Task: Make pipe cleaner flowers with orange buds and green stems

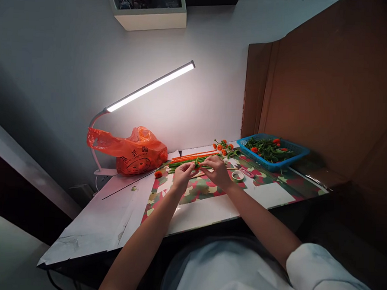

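Two hands work above the patterned mat, midway along the desk and nearer its back edge than its left front corner. The left hand is closed in a pinch, thumb and fingertips gripping a small green piece. The right hand is partly closed, its bent fingers reaching the right side of the same piece; whether they grip it or merely touch it cannot be told at this scale. The fingertips cover much of the piece, so its full form is hard to make out. Green strips lie behind, partly hidden by the hands, with orange strips closer to the back edge. One orange flower head lies at the mat's left side. To the right of the hands are a tape roll and, just beyond it, a pink tool, too small for certain identification. Orange blooms lie near the back edge; a blue basket of tangled greenery occupies the back right corner. Toward the back left, a red bag largely conceals its contents.
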`<state>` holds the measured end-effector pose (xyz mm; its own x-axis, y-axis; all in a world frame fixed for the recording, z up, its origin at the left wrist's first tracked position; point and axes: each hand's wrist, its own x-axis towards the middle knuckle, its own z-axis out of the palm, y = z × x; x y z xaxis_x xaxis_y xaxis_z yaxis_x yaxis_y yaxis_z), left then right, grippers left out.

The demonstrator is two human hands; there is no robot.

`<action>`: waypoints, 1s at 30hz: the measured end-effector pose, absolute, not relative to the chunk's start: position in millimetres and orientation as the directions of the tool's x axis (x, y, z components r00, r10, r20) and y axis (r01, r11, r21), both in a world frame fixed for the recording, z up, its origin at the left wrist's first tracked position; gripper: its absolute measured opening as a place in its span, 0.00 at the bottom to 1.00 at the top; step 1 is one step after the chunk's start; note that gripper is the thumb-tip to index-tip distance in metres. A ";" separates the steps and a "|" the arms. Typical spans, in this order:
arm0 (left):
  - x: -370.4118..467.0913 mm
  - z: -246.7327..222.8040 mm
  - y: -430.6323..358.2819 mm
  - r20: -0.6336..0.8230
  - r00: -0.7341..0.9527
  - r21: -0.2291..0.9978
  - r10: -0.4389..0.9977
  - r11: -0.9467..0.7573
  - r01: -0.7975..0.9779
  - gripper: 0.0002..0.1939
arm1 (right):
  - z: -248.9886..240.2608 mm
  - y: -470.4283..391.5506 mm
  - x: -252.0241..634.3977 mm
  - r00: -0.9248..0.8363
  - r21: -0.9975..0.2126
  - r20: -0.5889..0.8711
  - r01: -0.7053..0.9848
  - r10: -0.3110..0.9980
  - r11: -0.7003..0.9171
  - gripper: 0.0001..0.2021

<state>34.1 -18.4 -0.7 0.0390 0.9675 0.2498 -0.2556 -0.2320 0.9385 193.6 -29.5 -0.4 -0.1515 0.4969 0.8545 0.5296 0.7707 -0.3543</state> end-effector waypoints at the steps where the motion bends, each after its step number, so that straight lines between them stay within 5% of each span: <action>1: 34.4 -0.1 -19.5 0.242 0.050 0.940 0.969 -0.221 -0.260 0.19 | -1.7 -28.4 193.9 -0.163 -0.324 0.860 0.557 0.483 0.765 0.06; 6: 35.4 1.1 -23.5 0.225 0.088 0.950 0.970 -0.199 -0.243 0.20 | -6.1 -24.6 194.8 -0.223 -0.235 0.854 0.640 0.470 0.731 0.09; 10: 38.4 -2.3 -22.9 0.311 0.057 0.934 0.949 -0.293 -0.205 0.19 | -5.6 -26.6 189.2 -0.153 -0.377 0.807 0.611 0.571 0.696 0.08; 14: 44.8 -4.2 -25.2 0.587 -0.090 0.807 0.805 -0.590 -0.018 0.15 | -4.7 -25.5 179.3 0.010 -0.735 0.655 0.240 0.755 0.634 0.08; 18: 44.7 1.3 -34.9 0.830 -0.010 0.534 0.558 -0.789 0.303 0.09 | -3.4 -20.9 175.0 -0.139 -0.928 0.336 -0.217 0.931 0.303 0.12; 22: 38.1 6.0 -40.9 0.883 0.201 0.330 0.424 -0.865 0.378 0.08 | 1.2 -20.1 178.4 -0.326 -0.972 0.052 -0.232 0.944 -0.027 0.15; 25: 35.6 4.0 -36.6 0.832 0.122 0.477 0.541 -0.811 0.339 0.08 | 3.5 -22.3 183.5 -0.287 -0.986 0.083 -0.161 0.954 0.037 0.16; 30: 36.5 -1.1 -25.0 0.437 -0.057 0.898 0.898 -0.439 -0.025 0.18 | 3.6 -27.7 191.7 0.024 -0.851 0.520 0.097 0.854 0.516 0.13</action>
<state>36.5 -25.0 -1.1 -0.0570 0.8977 0.4370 -0.0250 -0.4388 0.8982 191.7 -27.7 3.6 0.0237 0.8537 0.5202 0.0965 0.5160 -0.8511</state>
